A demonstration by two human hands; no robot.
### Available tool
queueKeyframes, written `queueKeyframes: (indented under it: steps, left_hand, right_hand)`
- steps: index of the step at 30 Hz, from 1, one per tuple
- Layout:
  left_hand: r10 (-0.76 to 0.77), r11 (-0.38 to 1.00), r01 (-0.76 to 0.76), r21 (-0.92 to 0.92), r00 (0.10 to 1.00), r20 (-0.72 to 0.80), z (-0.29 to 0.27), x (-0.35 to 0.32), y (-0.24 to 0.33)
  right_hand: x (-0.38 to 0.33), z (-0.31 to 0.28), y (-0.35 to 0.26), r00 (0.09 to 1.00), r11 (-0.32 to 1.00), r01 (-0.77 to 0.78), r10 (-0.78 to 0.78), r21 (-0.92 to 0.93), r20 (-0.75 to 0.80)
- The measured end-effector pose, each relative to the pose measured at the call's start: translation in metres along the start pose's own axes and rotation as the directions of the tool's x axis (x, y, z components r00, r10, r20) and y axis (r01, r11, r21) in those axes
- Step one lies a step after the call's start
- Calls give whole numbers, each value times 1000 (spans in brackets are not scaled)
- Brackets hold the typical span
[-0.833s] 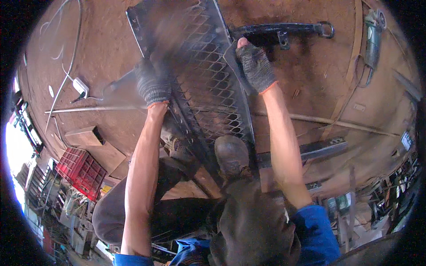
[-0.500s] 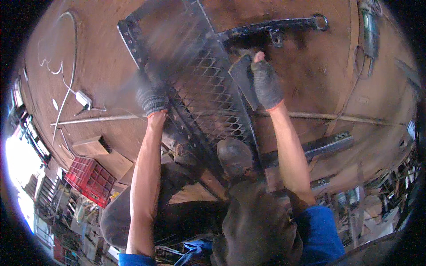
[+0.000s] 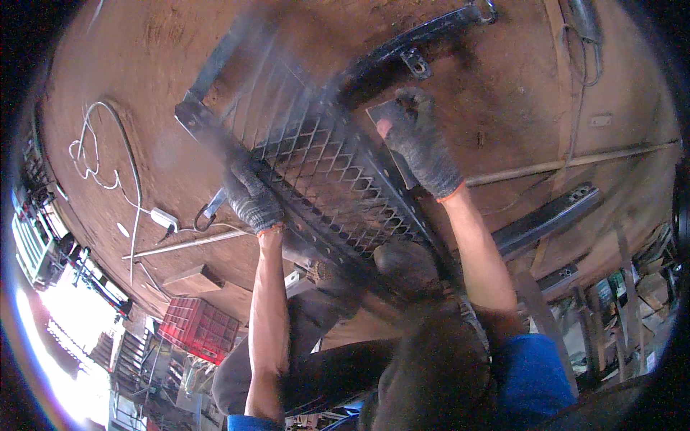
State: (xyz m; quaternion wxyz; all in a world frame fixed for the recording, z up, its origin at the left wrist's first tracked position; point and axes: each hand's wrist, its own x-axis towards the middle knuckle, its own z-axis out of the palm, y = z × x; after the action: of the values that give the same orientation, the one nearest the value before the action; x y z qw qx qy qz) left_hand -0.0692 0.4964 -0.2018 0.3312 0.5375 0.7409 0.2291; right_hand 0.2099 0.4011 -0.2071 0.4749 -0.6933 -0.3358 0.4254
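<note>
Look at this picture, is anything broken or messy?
Nothing looks broken. The left hand and right hand, both gloved, grip the edges of a dark metal mesh frame, which sits tilted rather than flat. A white cable lies in loose loops on the brown dirt floor.

A mesh panel [image 3: 323, 179] lies between the hands, the left hand [image 3: 253, 201] on its left edge, the right hand [image 3: 420, 147] at its right. Beyond the right hand sits a steel bar [image 3: 417, 36]. A cable [image 3: 108, 165] lies on the floor [image 3: 517, 108] left of the left hand, with a crate [image 3: 198, 329] nearer the person.
</note>
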Motion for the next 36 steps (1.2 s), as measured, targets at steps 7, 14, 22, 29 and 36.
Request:
queueKeyframes:
  steps: [7, 14, 22, 29, 36]
  left_hand:
    - [95, 993, -87, 82, 990, -104, 3, 1, -7]
    - [55, 996, -59, -61, 996, -71, 0, 4, -18]
    - [-22, 992, 13, -125, 998, -66, 2, 1, -15]
    - [-44, 998, 41, -45, 997, -64, 3, 0, -5]
    - [18, 999, -22, -47, 997, -74, -1, -4, -6]
  right_hand:
    - [18, 12, -19, 950, 952, -287, 297, -104, 94]
    - [21, 23, -34, 883, 871, -455, 414, 185, 222]
    - [13, 19, -26, 914, 940, -315, 264, 130, 309]
    - [17, 20, -9, 905, 822, 414, -324, -391, 277]
    - [13, 23, -33, 987, 980, 134, -119, -146, 106]
